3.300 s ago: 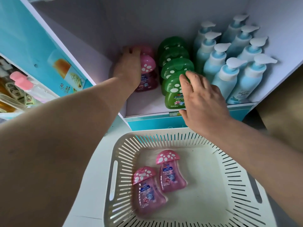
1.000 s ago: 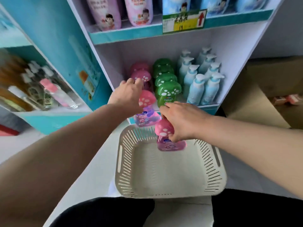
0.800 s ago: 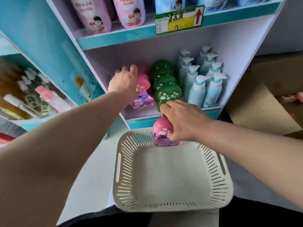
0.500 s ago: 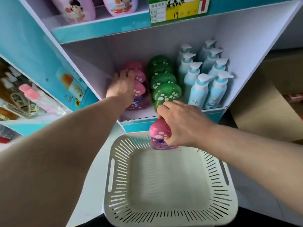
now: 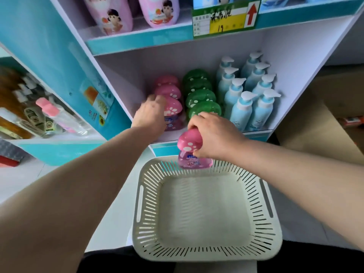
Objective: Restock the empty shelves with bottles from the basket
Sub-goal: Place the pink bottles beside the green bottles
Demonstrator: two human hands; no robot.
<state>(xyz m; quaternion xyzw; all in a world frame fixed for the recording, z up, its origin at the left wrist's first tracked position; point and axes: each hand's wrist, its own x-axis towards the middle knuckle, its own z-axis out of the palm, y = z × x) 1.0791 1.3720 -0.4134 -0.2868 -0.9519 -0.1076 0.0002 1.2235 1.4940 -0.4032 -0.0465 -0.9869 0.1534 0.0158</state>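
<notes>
**Basket emptied; the last bottle is up in the right hand**
Both pink bottles that lay in the basket a few seconds ago are out of it now. One stands at the near end of the pink row on the shelf, left of the green bottles. The left hand lies against its left side, blurred, so I cannot tell whether it grips or has let go. The right hand curls round the cap of the last bottle, upright over the basket's far rim. Only this one seems left to shelve, nearest the shelf edge.
</notes>
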